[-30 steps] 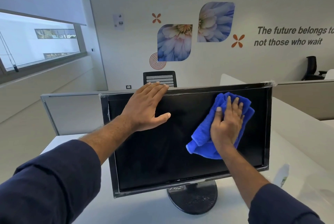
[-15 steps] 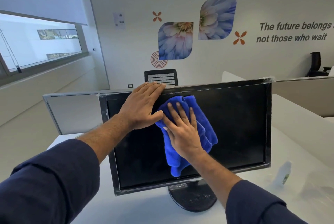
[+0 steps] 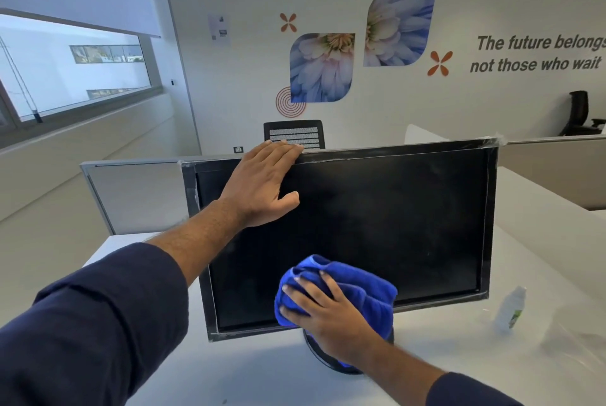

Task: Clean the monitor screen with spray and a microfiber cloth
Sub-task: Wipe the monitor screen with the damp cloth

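Two hands work on the monitor (image 3: 377,225), which stands on the white tabletop (image 3: 262,369). Our left hand (image 3: 262,186) lies flat near its upper left corner, grip wide, fingertips over the top edge. Our right hand (image 3: 331,314) presses the bunched blue microfiber cloth (image 3: 367,291) against the screen's lower edge, fingers spread. The spray bottle (image 3: 510,309) stands just right of the monitor.

My feed is bright and evenly lit, with daylight pouring through the window (image 3: 75,68) at upper left and only soft shadows under the monitor (image 3: 360,225) on the desk (image 3: 262,373). The wide lens bows lines near the edges. The spray bottle (image 3: 510,309) looks smeared and hazy, and the dark screen shows faint streaks rather than glare.
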`<action>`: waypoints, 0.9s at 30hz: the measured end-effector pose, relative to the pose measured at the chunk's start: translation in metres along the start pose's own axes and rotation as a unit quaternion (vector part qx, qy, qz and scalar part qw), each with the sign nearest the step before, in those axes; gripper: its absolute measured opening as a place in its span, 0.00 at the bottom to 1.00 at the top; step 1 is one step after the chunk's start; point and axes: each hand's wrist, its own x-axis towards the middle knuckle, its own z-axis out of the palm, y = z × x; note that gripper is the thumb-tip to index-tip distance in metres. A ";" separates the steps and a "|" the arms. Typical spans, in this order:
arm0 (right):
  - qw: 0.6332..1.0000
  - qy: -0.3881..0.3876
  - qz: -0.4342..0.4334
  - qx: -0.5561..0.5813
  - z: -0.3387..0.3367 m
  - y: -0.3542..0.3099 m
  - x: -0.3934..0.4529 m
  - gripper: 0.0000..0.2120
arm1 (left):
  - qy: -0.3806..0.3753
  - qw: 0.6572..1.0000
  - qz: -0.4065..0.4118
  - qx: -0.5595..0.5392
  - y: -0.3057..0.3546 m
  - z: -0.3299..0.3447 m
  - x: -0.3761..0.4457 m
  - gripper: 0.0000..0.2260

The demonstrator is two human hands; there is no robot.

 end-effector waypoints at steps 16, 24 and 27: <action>0.987 -0.065 0.147 0.015 -0.011 0.050 -0.088 0.33 | -0.002 1.000 -0.017 -0.010 0.004 -0.003 -0.002 0.36; 0.996 0.044 0.068 0.042 -0.017 -0.006 -0.014 0.16 | 0.001 1.000 -0.019 -0.010 0.005 -0.001 -0.001 0.35; 0.997 0.032 0.055 0.049 -0.019 -0.012 -0.001 0.13 | 0.001 1.000 -0.022 -0.013 0.004 0.000 -0.003 0.35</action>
